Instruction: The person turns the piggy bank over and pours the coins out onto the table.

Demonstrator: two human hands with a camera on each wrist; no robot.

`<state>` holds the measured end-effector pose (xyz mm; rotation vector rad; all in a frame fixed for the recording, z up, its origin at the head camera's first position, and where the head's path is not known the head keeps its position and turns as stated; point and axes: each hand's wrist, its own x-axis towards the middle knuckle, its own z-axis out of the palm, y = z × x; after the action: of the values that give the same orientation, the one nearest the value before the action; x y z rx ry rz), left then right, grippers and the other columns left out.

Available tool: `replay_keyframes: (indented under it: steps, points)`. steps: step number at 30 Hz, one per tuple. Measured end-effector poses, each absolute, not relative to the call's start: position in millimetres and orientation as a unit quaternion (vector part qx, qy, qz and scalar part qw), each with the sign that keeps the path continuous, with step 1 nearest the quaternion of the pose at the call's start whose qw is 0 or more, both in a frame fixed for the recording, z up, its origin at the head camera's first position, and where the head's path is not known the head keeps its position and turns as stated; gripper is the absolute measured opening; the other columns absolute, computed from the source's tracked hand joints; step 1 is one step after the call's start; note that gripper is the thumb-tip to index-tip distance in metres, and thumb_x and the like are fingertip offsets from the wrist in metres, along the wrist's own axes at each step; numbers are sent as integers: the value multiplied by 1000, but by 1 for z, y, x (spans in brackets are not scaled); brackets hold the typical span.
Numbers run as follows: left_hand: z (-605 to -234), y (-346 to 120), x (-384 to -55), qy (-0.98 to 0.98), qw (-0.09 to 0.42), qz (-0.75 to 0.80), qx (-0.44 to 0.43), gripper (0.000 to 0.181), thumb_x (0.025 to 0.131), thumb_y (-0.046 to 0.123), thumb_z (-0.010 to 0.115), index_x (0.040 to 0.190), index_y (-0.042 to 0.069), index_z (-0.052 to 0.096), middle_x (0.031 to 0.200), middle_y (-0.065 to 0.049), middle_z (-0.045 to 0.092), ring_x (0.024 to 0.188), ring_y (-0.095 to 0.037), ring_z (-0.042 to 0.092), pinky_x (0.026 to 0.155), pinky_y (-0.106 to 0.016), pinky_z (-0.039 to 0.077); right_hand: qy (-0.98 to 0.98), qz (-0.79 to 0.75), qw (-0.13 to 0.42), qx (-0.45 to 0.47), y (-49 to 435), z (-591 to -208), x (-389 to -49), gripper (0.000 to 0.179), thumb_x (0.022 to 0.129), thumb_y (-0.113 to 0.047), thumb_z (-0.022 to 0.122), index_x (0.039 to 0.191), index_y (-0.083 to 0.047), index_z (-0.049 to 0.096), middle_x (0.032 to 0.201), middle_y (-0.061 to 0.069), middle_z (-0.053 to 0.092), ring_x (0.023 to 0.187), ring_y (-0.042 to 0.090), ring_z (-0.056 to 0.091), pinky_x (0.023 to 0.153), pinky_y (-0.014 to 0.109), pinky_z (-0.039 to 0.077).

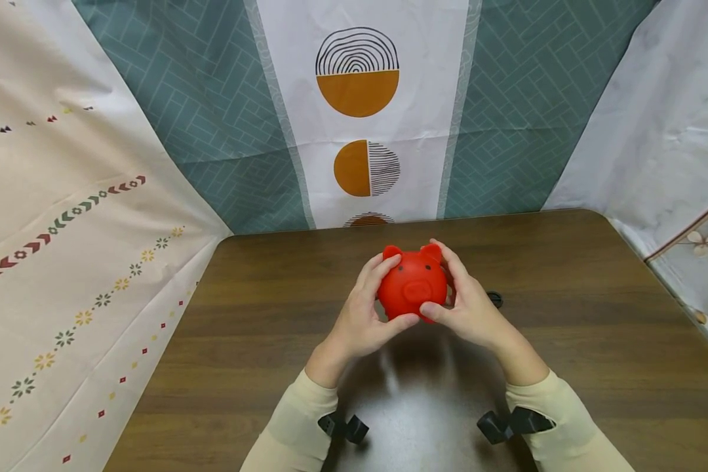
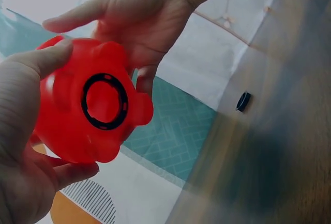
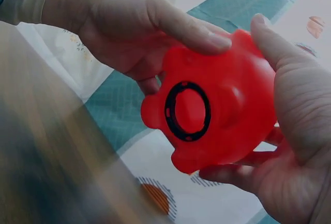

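A red piggy bank [image 1: 412, 288] is raised above the wooden table, its snout and two dark eyes facing up toward the head camera. My left hand [image 1: 362, 318] grips its left side, fingers curled round it and thumb low near the snout. The right hand [image 1: 472, 311] holds the opposite side the same way, thumb on the lower front. From below, the left wrist view shows the stubby feet and a round opening with a black ring [image 2: 124, 102] in the underside. A small black round cap [image 1: 495, 299] lies on the table just beyond my right hand.
The brown wooden table [image 1: 259, 341] has its rounded far edge against a green and white patterned cloth [image 1: 230, 98]. Cream patterned fabric [image 1: 65, 229] hangs at the left, white fabric [image 1: 637, 131] at the right. Black blocks [image 1: 343, 427] sit on both sleeves at the wrists.
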<state>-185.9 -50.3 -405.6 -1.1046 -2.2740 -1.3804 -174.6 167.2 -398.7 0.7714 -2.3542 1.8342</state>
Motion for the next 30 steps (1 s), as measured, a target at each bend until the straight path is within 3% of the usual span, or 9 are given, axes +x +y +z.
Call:
replay_keyframes:
  steps: [5, 12, 16, 20, 25, 27, 30]
  points:
    - [-406, -51, -186, -778, 128, -468, -399, 90, 75, 23, 79, 148, 18, 27, 152, -4, 26, 130, -20, 40, 95, -36, 48, -758, 597, 49, 256, 164, -400, -175, 86, 78, -11, 78, 146, -19, 25, 147, -3, 36, 123, 22, 45, 84, 33, 54]
    - [-382, -50, -171, -753, 95, -516, -397, 102, 74, 14, 73, 151, 6, 6, 149, -15, 29, 131, -28, 38, 100, -41, 45, -768, 585, 71, 251, 156, -384, -164, 88, 73, -4, 80, 144, -10, 28, 147, 5, 38, 120, 27, 48, 82, 31, 55]
    - [-370, -51, -164, -760, 68, -526, -375, 94, 78, 18, 69, 150, 2, 11, 149, -16, 29, 130, -26, 39, 100, -40, 45, -775, 571, 90, 254, 152, -372, -156, 86, 73, -1, 79, 143, -3, 28, 145, 12, 40, 119, 29, 50, 81, 28, 55]
    - [-370, -51, -166, -768, 54, -527, -360, 83, 83, 22, 65, 149, 1, 18, 147, -14, 33, 126, -25, 43, 97, -38, 48, -786, 561, 92, 244, 151, -372, -156, 86, 73, -3, 80, 144, -4, 31, 144, 12, 42, 118, 29, 51, 80, 33, 56]
    - [-406, -53, -190, -786, 31, -533, -312, 79, 87, 36, 65, 152, 22, 22, 145, 2, 36, 120, -18, 47, 90, -34, 51, -797, 561, 68, 213, 151, -383, -164, 86, 74, -9, 82, 146, -11, 35, 142, 11, 44, 122, 34, 49, 83, 47, 54]
    - [-422, -54, -199, -794, 18, -533, -292, 80, 86, 41, 67, 151, 31, 21, 145, 7, 36, 120, -15, 47, 89, -34, 52, -795, 570, 50, 203, 153, -389, -168, 87, 76, -10, 82, 148, -13, 34, 143, 11, 43, 125, 36, 47, 87, 47, 52]
    - [-430, -56, -203, -798, -5, -538, -271, 80, 86, 42, 68, 150, 36, 22, 144, 8, 38, 120, -15, 47, 88, -34, 52, -794, 577, 18, 192, 154, -398, -174, 89, 77, -13, 82, 150, -17, 31, 144, 13, 42, 125, 37, 49, 89, 46, 51]
